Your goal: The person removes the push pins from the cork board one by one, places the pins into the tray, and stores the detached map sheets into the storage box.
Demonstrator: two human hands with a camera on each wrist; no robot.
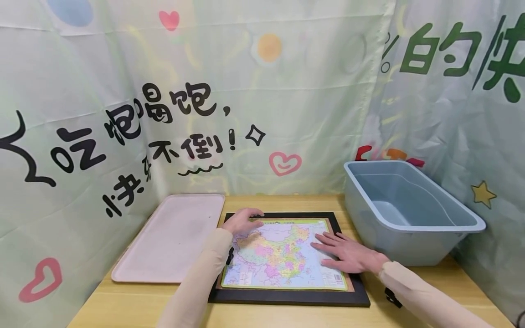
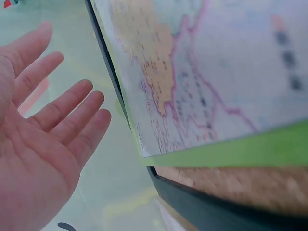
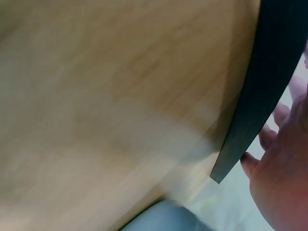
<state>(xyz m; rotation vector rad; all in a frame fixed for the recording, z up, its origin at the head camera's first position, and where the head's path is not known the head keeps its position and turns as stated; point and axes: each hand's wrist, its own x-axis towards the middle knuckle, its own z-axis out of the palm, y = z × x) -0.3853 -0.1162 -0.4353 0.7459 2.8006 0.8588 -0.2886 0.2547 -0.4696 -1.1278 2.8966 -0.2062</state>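
A colourful map [image 1: 270, 255] with a green border lies on a cork board [image 1: 350, 283] in a black frame [image 1: 287, 298]. My left hand [image 1: 244, 222] is over the map's upper left corner. In the left wrist view the left hand [image 2: 53, 120] shows its palm, with loosely extended fingers and nothing in them. My right hand [image 1: 348, 254] lies palm down across the map's right side, fingers spread. In the right wrist view part of the right hand [image 3: 284, 168] is beside the black frame [image 3: 250, 101]; the rest is cut off.
The board lies on a wooden table [image 1: 135, 305]. A pale pink tray [image 1: 172, 241] is to its left, and a deep grey-blue bin [image 1: 393, 241] stands to its right. Printed curtains [image 1: 311, 114] enclose the table at the back and sides.
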